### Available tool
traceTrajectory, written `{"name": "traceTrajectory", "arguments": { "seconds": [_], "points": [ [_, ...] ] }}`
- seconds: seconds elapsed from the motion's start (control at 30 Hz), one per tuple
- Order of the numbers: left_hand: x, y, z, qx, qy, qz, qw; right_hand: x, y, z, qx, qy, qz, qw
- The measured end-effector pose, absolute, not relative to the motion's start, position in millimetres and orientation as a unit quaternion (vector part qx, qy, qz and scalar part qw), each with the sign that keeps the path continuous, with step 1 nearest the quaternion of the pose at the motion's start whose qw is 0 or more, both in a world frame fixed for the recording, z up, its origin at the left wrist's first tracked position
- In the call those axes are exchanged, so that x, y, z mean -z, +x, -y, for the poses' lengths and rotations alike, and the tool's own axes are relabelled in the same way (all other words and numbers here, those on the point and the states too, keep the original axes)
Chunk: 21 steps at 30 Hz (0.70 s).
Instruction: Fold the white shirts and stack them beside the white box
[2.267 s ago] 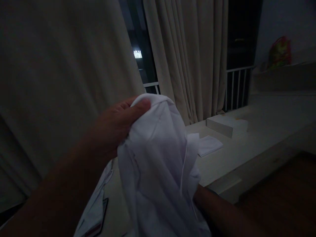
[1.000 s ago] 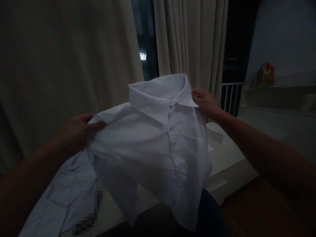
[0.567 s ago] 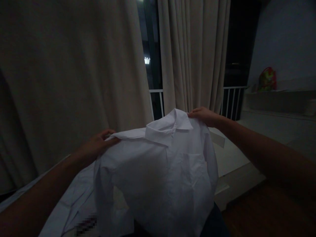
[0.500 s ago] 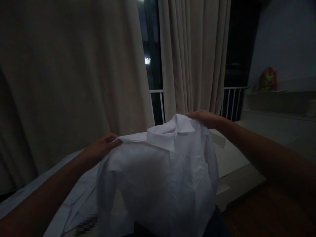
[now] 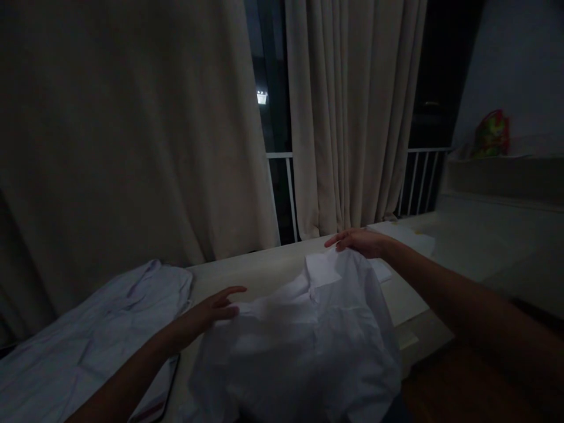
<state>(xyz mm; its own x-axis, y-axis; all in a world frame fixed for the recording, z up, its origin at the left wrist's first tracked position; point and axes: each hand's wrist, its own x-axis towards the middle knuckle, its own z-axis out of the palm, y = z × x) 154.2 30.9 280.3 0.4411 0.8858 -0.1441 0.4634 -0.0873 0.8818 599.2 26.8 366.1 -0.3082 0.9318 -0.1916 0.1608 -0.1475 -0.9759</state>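
Observation:
A white collared shirt (image 5: pixel 317 335) hangs in front of me, its front towards me and its lower part running out of view at the bottom. At one shoulder, my left hand (image 5: pixel 220 311) holds the cloth by the thumb, with the index finger stretched out above it. My right hand (image 5: pixel 359 242) grips the other shoulder beside the collar (image 5: pixel 324 269), its index finger also extended. Both hands' remaining fingers are partly hidden. The collar and shoulders sag between the hands.
Light striped clothing (image 5: pixel 118 320) lies spread at the left. A pale ledge (image 5: pixel 259 270) runs below beige curtains (image 5: pixel 176 129), with a white railing (image 5: pixel 282 155) behind. Folded white cloth or paper (image 5: pixel 405 238) lies past my right hand. A red-green bag (image 5: pixel 492 135) stands far right.
Both hands have come down with the shirt, and its collar has sagged. The index fingers have lifted away from the cloth. My left hand has moved right, nearer the collar.

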Motion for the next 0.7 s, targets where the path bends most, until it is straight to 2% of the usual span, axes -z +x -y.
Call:
{"name": "traceTrajectory", "arguments": {
  "seconds": [0.17,0.3,0.5,0.7],
  "points": [
    [-258,153,-51,-0.270,0.784,-0.495,0.260,-368,592,-49,-0.553,-0.470,0.584,0.365],
    [-259,145,-71,-0.329,0.770,-0.491,0.240,-374,590,-63,-0.462,-0.494,0.629,0.384],
    [-289,148,-72,-0.423,0.661,-0.601,0.148,-391,589,-68,-0.316,-0.530,0.690,0.378],
    [-320,140,-64,-0.429,0.635,-0.630,0.123,-386,588,-74,-0.090,-0.561,0.740,0.361]
  ]
}}
